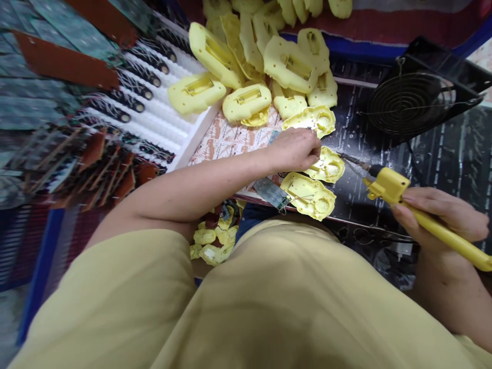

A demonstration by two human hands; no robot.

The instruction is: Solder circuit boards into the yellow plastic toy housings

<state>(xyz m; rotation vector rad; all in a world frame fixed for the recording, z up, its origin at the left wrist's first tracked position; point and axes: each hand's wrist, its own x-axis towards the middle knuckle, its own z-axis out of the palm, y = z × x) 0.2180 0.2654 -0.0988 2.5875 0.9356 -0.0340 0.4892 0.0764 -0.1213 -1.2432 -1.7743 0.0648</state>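
Soldering iron (423, 212) tip behind left hand (295, 148)

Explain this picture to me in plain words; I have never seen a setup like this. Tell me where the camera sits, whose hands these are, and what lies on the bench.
There is one picture, taken by a camera worn on the person's head and looking down, so the yellow cloth at the bottom is their own clothing. No machine is here, only two bare hands. The left hand rests on a yellow plastic shell on the dark work mat, fingers pinched at its edge. The right hand grips a yellow-handled soldering iron, its tip pointing toward that shell. Two similar shells lie beside it, and a small green circuit board sits at the mat's near edge. A pile of yellow housings lies behind. To the left is a white tray of wired parts; to the right, a black fan.
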